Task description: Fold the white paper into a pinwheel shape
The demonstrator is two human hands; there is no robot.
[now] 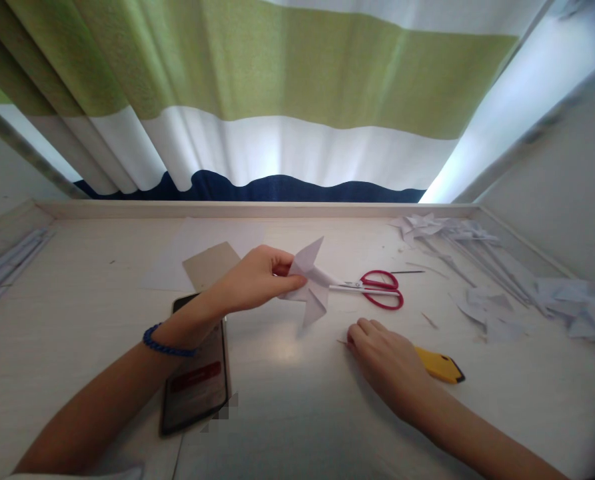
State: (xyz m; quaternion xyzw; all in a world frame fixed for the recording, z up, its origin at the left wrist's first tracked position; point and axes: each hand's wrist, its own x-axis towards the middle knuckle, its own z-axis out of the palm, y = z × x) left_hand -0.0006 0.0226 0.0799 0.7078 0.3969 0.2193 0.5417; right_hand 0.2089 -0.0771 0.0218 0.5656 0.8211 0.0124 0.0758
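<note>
White paper against a pale desk

The folded paper (311, 283) is showing white, the scissors (380, 289) red-handled, the knife (441, 368) yellow and black, the bracelet (164, 343) blue; the curtain (297, 100) along the desk's (287, 413) far edge is showing green, white and navy stripes.

No legible text, label, brand, number or sign anywhere in the view; phone (196, 387) on the table shows a lit screen with a red band, lettering on it too small and blurred to read; a pixelated patch sits just beside the phone's lower right corner, nothing readable there; scissors (380, 289) and yellow utility knife (441, 367) bear no visible markings; folded paper (311, 283) blank.
</note>
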